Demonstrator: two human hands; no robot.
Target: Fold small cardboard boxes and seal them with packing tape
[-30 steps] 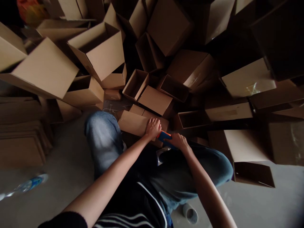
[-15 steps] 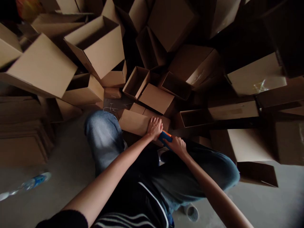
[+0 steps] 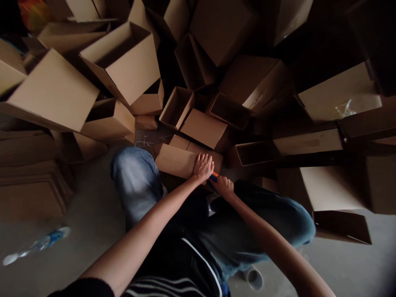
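My left hand [image 3: 204, 167] lies palm down on the right end of a small brown cardboard box [image 3: 176, 160], its fingers flat against the cardboard. Just to the right, my right hand [image 3: 224, 185] is closed around a blue-and-orange hand tool [image 3: 213, 177]. The tool's orange edge shows beside the left hand; my fingers hide much of the rest, and its exact kind is unclear. The box rests low between my bent knees, in front of my body. Further small cardboard flaps and panels touch or lie close behind it.
Open and tilted cartons [image 3: 133, 62] are heaped across the front and right. A stack of flattened cardboard [image 3: 34, 198] stands at left, with a plastic bottle [image 3: 46, 240] on the grey floor before it. A hollow roll [image 3: 255, 278] lies near my right leg.
My right hand has moved left and slightly up with the blue-and-orange hand tool, closer to my left hand. Less of the tool shows now. The left hand stays on the box.
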